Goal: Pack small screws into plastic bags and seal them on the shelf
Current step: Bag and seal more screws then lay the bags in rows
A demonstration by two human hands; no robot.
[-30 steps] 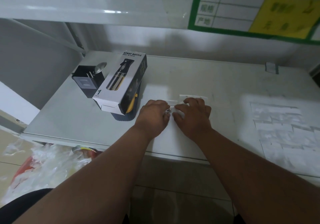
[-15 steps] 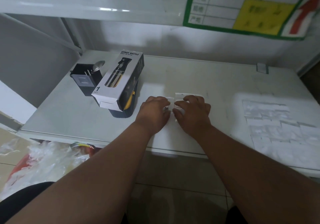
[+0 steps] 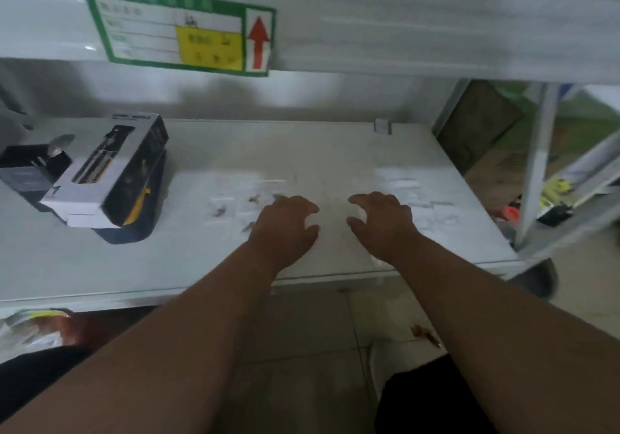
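The view is blurred by motion. My left hand (image 3: 285, 223) and my right hand (image 3: 382, 220) hover apart over the white shelf (image 3: 318, 151), fingers loosely curled, and I see nothing held in either. Small clear plastic bags with dark screws (image 3: 235, 207) lie on the shelf just left of my left hand. A patch of empty clear bags (image 3: 412, 195) lies to the right of my right hand, partly hidden by it.
A spray bottle box (image 3: 110, 171) lies on a dark object at the shelf's left, beside a small black box (image 3: 30, 171). A green-framed label (image 3: 181, 30) hangs on the upper shelf edge. The shelf post (image 3: 536, 171) stands at right, clutter behind it.
My hands were pressed together on a small bag; now they have drawn apart and hold nothing. The view has swung right, and filled bags show left of my left hand.
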